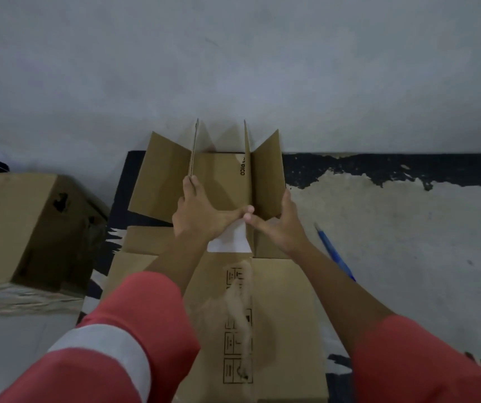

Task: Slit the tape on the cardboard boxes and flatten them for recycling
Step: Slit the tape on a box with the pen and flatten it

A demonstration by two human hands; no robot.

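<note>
left hand (197, 218), right hand (281, 228) press box flaps (160, 173)

A bare storeroom or back room: plain grey wall (233, 53), worn floor (407, 228) (its black paint flaking), a cardboard box (24, 228) on it.

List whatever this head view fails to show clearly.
All head view.
Blue tool: lower end behind the right forearm; type unclear.
White label: partly under the left hand; text unreadable.
Printed symbols on the flat cardboard: smeared by blur.
Left box: cut off by the frame edge.
Right hand: fingers partly behind a flap.
</note>
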